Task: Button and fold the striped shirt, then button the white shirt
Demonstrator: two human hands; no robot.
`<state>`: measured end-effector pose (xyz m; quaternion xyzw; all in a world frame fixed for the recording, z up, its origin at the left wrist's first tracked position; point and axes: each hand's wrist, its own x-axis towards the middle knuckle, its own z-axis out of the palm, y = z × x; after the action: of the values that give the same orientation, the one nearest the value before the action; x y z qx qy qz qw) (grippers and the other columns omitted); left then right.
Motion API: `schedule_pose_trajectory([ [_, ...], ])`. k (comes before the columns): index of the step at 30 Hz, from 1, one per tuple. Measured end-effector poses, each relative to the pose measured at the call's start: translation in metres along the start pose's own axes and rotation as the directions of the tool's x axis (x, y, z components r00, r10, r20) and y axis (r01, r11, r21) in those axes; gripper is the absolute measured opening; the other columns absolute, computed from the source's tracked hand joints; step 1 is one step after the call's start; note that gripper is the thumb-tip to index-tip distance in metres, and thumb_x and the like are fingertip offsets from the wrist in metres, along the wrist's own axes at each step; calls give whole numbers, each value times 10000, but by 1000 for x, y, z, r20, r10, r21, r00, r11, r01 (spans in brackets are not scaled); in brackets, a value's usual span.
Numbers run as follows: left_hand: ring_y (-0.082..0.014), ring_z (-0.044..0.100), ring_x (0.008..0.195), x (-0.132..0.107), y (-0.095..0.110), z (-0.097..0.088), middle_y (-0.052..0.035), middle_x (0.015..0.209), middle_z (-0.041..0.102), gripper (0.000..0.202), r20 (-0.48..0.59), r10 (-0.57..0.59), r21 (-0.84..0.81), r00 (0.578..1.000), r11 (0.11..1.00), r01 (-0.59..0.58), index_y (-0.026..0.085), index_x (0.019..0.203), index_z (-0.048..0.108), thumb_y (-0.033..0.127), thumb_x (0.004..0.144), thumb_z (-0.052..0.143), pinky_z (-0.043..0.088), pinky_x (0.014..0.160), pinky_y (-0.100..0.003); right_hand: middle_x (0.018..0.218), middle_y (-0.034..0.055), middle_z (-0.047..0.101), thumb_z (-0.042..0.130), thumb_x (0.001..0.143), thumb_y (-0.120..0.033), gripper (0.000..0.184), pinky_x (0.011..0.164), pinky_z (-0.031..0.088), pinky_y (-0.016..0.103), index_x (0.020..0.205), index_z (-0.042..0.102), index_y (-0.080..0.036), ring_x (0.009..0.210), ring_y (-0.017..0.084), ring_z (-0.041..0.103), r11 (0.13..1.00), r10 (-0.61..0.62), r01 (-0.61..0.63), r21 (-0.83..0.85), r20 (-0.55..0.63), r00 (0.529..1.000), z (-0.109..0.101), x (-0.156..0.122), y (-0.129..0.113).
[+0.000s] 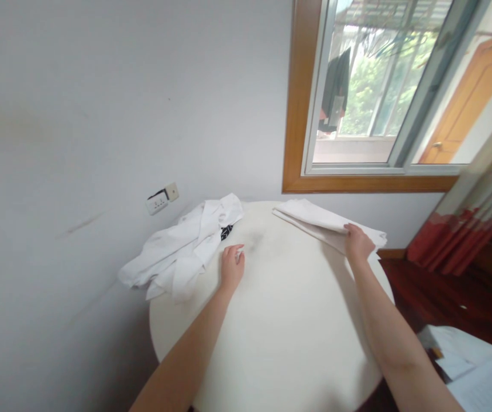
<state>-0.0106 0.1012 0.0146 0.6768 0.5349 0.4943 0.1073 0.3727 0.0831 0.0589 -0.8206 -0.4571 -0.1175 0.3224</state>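
Note:
At the right side of a round white table (280, 320), my right hand (358, 243) pinches the near edge of a folded white cloth (310, 213). That edge is lifted a little and casts a shadow on the tabletop. My left hand (232, 268) is over the left-middle of the table, its fingers loosely bent and apart, with nothing clearly held. Beside it, to the left, lies a crumpled heap of white fabric (186, 246), partly hanging over the table's edge. A small black-and-white patterned piece (226, 232) shows at the heap's right side.
A grey-white wall with a power socket (157, 202) stands behind and left of the table. A wood-framed window (300, 114) is at the back. To the right hangs a red and cream curtain (452, 234). Papers (477, 355) lie low at the bottom right.

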Motion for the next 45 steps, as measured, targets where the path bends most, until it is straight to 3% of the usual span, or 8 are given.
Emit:
schedule_pose_trajectory([
  [9,-172,580,830,-3,4,-2,-93,1025,552,236,4,-54,-19,999,998,54,186,1008,605,184,817,467,528,755,-326,1130,64,644,387,834,-235,358,928,381,303,1073,650,-195,1067,206,545,893,-384,376,248,-14,923,-32,-41,-72],
  [12,-173,584,834,-2,2,-1,-99,1026,555,233,10,-66,-25,998,998,66,173,1004,606,183,817,467,529,747,-321,976,61,693,446,809,-262,303,837,403,293,994,682,-218,953,217,592,792,-599,549,267,165,784,-37,-74,-101],
  [17,-169,579,852,-1,-3,2,-91,999,572,224,-8,-48,-29,999,998,47,168,988,609,185,814,468,522,789,-330,888,7,713,499,829,-419,271,719,424,238,934,702,-275,819,178,637,639,-764,574,513,511,394,-24,-96,-115],
  [22,-161,577,853,1,-9,6,-76,965,588,223,-25,-11,-29,1000,1000,10,158,972,615,174,799,475,521,786,-327,1047,100,658,394,900,-398,378,772,444,290,1136,611,-197,984,226,599,934,-353,343,100,403,844,-9,-54,-76],
  [24,-158,578,849,1,-9,7,-76,963,591,224,-25,0,-28,1000,1000,-1,156,970,617,167,799,473,521,781,-322,1129,169,602,455,867,-407,416,795,451,350,1149,590,-133,1062,289,561,966,-139,207,-152,366,920,-3,-37,-55],
  [31,-154,587,816,2,-10,8,-76,957,593,226,-11,-20,-16,1000,1000,20,150,979,616,174,801,478,524,757,-315,1086,207,617,485,805,-588,597,787,461,405,1124,574,-91,1035,321,589,962,87,89,-257,600,795,11,-20,-25],
  [40,-158,591,833,1,-11,10,-77,955,593,237,4,-24,-19,1000,1000,24,149,983,610,146,796,464,518,767,-320,1118,145,627,413,862,-254,392,835,429,312,1235,482,-153,1054,232,577,988,-124,72,139,408,904,19,-14,-28],
  [45,-162,584,858,2,-12,9,-69,945,591,222,9,0,-22,1000,1000,0,164,973,609,154,801,470,508,798,-328,1139,92,633,453,829,-385,437,848,456,337,1202,528,-170,1030,215,579,640,-303,-15,768,270,914,11,-14,-44],
])
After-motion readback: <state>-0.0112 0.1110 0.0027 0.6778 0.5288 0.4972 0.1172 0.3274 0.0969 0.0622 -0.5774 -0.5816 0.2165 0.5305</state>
